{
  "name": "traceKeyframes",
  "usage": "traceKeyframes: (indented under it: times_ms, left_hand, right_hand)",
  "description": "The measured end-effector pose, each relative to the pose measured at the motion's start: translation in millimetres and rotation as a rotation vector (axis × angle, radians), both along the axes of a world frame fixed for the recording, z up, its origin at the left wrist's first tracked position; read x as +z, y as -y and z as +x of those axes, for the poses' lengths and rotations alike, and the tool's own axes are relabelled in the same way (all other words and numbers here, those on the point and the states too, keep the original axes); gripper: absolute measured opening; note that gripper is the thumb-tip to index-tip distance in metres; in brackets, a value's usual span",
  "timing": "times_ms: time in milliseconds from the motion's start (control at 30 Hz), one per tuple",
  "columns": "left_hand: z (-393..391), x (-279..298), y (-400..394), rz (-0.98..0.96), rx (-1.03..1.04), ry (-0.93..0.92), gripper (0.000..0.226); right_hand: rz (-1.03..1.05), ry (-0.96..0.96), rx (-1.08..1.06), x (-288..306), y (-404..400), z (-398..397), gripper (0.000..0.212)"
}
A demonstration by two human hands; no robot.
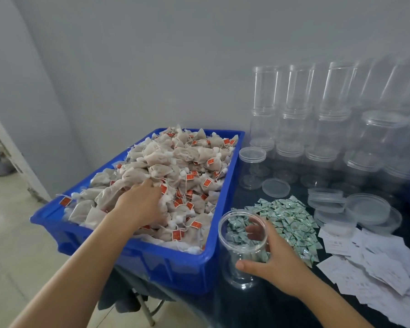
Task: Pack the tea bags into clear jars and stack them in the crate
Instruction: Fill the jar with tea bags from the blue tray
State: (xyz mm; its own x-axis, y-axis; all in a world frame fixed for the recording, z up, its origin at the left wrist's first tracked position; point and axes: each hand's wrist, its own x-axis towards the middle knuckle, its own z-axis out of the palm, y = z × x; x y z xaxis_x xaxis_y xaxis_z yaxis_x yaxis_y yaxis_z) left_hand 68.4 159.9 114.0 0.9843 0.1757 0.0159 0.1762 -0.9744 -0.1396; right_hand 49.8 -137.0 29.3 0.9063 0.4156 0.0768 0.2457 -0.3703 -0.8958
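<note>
A dark-covered desk (258, 308) carries everything, and a large blue plastic crate (175, 263) sits at its left edge, overhanging the front left corner. The crate is heaped with beige mesh tea bags (175, 162) with red paper tags and white strings. Along the desk's back right edge stand stacked clear plastic cylinder jars (301, 119), some with lids on. Near the right edge lies a scatter of white paper slips (376, 268), with loose clear round lids (367, 208) behind them. Between the crate and the slips spreads a pile of small green-and-white sachets (291, 221). At the front, just beside the crate's right wall, an open clear plastic jar (243, 247) stands upright with no tea bags in it. The right hand (272, 259) grasps this jar, thumb across its near side and fingers round the far side. The left hand (142, 204) rests palm down on the heap in the crate, its fingers buried among the bags, so I cannot tell whether it grips any
</note>
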Motion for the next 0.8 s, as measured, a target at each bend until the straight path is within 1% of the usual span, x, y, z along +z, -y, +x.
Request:
traceKeyframes:
  times_ms: [67,133,267,333,433,533,633,733,800]
  left_hand:
    - [2.4,-4.1,-3.3,0.032,-0.022,0.021,0.044]
    - [5.1,-4.1,-4.8,0.015,-0.033,0.040,0.033]
    - [7.2,-1.2,-6.5,-0.031,-0.050,0.083,0.019]
    - [7.1,1.5,-7.0,-0.050,-0.068,0.115,0.016]
    - [5.1,6.8,-5.6,-0.074,-0.117,0.178,0.021]
    - [0.0,17.4,0.6,-0.208,-0.156,0.267,0.022]
    - [-6.1,31.8,12.3,-0.414,-0.231,0.353,0.022]
    - [-15.7,44.9,31.5,-0.602,-0.310,0.381,0.025]
    - [-21.5,50.2,45.4,-0.679,-0.346,0.375,0.024]
  right_hand:
    - [-0.016,0.004,-0.005,-2.1,-1.0,-1.1,0.093]
    - [-0.026,0.008,-0.002,-4.9,-1.1,-2.1,0.091]
    - [-0.026,0.018,-0.013,-13.6,-1.6,-5.6,0.092]
    - [-0.024,0.030,-0.015,-17.7,-2.9,-7.0,0.093]
    - [-0.011,0.035,-0.018,-20.7,-4.5,-7.1,0.093]
    - [-0.004,0.034,-0.017,-22.0,-5.6,-7.6,0.091]
    - [-0.001,0.033,-0.024,-24.3,-6.3,-8.3,0.090]
    - [-0.002,0.030,-0.034,-26.3,-6.6,-8.5,0.089]
    - [-0.001,0.033,-0.041,-27.6,-6.6,-8.3,0.088]
